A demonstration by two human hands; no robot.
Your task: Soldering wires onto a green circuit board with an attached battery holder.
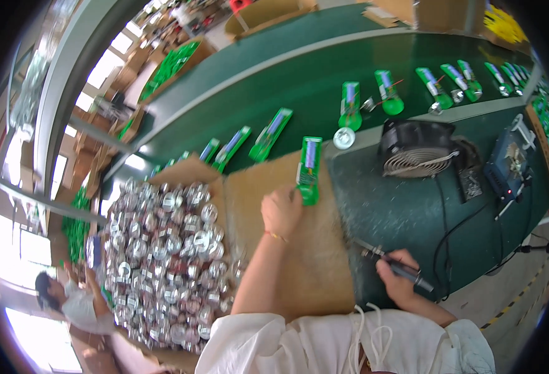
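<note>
An outstretched left hand touched a green plastic paddle-shaped housing, its grip unclear; the right hand clasped a dark-handled, metal-tipped soldering iron.

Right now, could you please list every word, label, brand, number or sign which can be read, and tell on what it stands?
None: no word, brand or number can be read.
Green housing at the left hand: any print too small.
Blue box at the right: too blurred.
Black fan: no label readable.
Striped floor tape: a marking, no readable words.
</note>
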